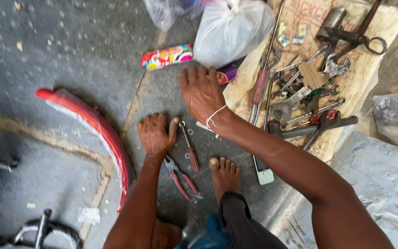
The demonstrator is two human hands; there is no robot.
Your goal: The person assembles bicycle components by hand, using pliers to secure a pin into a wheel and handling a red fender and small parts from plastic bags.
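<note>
Near the middle of the frame, the left hand [155, 134] is pressed flat on the grey concrete floor [70, 46], fingers spread and nothing held in it; its thumb lies just beside a small screwdriver [189, 146] with a reddish-brown handle. Slightly above and to the right, the right hand [202, 92] is held open, palm down, fingers splayed, with nothing gripped, close over the floor beside a small purple object [227, 74] and just below a white plastic bag [232, 28]. Red-handled pliers [182, 179] lie below the left hand, next to a bare foot [224, 174]. A red bicycle mudguard [98, 131] curves through the left of the frame. At the upper right, spanners [295, 99] and other hand tools are spread over a sack mat [369, 78], with shears [362, 37] at its top. A colourful tube [166, 57] lies at the upper centre, and a phone [263, 174] rests beside the right forearm. The step in hand is judged to be a search among the tools, with no tool yet picked up. For a pick-up, the fingers would have to be closed round a handle; the screwdriver is nearest.
</note>
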